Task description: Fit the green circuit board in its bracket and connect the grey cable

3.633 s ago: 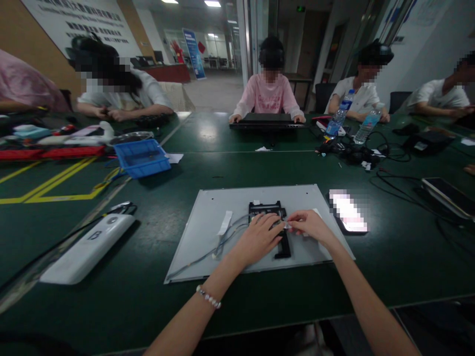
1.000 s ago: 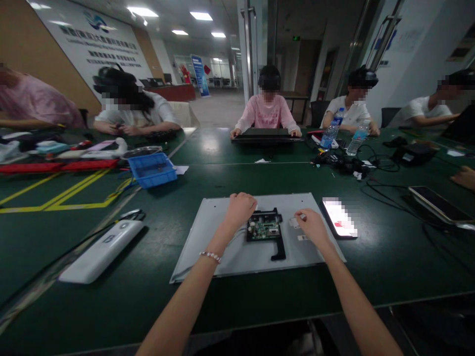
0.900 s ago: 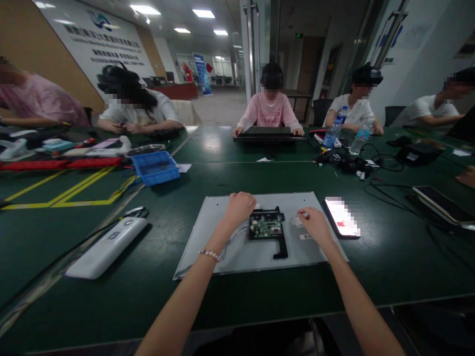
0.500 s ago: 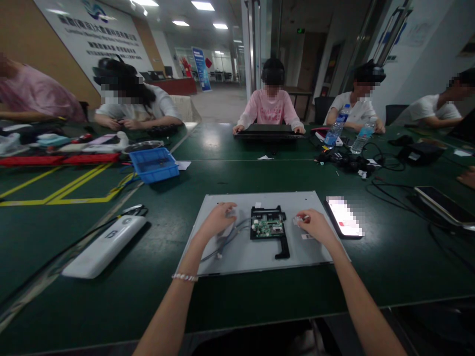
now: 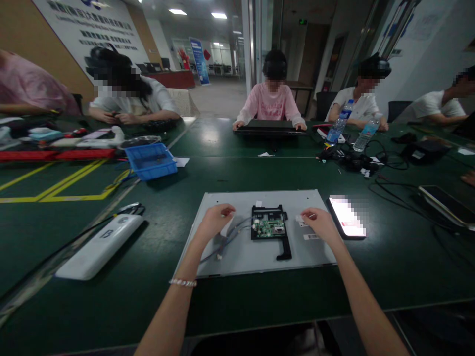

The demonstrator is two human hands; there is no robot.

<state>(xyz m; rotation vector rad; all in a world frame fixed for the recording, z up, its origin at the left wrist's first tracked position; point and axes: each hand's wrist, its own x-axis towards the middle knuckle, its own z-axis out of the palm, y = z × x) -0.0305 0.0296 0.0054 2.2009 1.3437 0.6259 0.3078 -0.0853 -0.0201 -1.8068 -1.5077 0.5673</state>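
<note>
Head view: a flat, pale grey panel (image 5: 241, 263) lies on the smooth dark green table (image 5: 226, 309). Near its middle, a green circuit board (image 5: 267, 228) studded with small parts sits in an angular black frame (image 5: 285, 248) with a hooked leg; thin grey cables (image 5: 223, 247) curve off leftward. In the earliest frame both hands covered the board; now they stand apart, leaving it exposed. The left hand (image 5: 215, 220) arches above the cables, fingers bent toward the thumb. The right hand (image 5: 319, 223), near a pale label (image 5: 310, 237), brings thumb and forefinger together; I cannot tell whether either pinches anything.
</note>
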